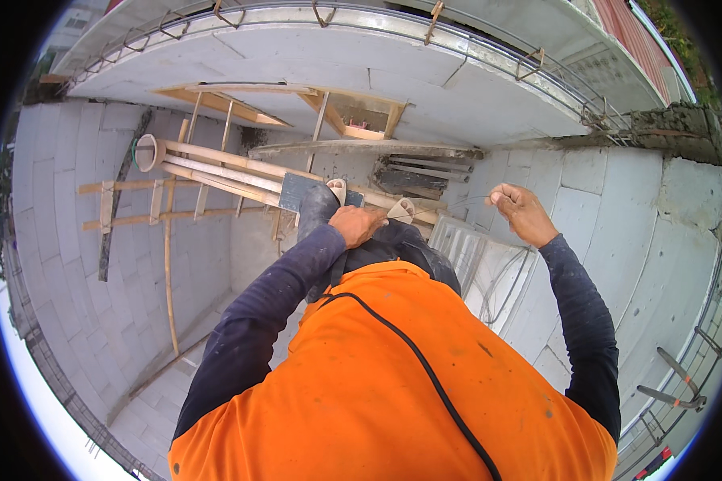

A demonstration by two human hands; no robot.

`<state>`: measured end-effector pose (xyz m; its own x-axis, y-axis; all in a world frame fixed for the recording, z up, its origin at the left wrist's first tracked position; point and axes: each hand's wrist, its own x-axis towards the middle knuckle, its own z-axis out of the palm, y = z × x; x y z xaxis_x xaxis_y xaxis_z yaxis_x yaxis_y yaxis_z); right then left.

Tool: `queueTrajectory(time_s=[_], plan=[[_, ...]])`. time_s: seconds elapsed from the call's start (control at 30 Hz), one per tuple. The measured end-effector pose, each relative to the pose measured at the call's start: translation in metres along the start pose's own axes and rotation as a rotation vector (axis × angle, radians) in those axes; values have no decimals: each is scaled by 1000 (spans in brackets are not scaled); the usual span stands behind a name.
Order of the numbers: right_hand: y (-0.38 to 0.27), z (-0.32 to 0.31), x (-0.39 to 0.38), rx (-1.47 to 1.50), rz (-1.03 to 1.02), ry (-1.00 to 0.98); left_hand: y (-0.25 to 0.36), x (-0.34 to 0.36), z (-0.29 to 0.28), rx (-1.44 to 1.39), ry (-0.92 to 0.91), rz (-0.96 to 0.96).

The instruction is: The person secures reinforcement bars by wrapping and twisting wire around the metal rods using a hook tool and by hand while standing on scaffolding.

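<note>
A thin dark wire (464, 202) runs in a shallow arc between my two hands. My right hand (523, 214) is raised out to the right, with thumb and forefinger pinched on one end of it. My left hand (358, 226) is closed low in front of my dark trousers, at the wire's other end. Its fingertips are partly turned from view, but the wire seems to come out of them. Below the hands, my feet in pale sandals (337, 190) stand on a dark board (295, 192) laid over long poles.
Long wooden poles (225, 170) span the gap beneath me, with a bucket (148, 152) at their left end. Grey block walls (64, 208) surround the drop. Rebar (361, 18) lines the far wall top. Pincers (680, 385) lie on the right wall edge. A pale ribbed panel (481, 260) is below right.
</note>
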<state>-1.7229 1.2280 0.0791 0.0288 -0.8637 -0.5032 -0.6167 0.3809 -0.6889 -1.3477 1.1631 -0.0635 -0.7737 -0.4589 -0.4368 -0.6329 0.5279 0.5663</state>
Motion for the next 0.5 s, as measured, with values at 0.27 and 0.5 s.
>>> queueTrajectory(time_s=[0.27,0.5], plan=[[19,2,-10,-508,89,-494,-22,27,-9,26,13,96],[8,18,15,-427,34,-321,-42,45,4,11,117,-34]])
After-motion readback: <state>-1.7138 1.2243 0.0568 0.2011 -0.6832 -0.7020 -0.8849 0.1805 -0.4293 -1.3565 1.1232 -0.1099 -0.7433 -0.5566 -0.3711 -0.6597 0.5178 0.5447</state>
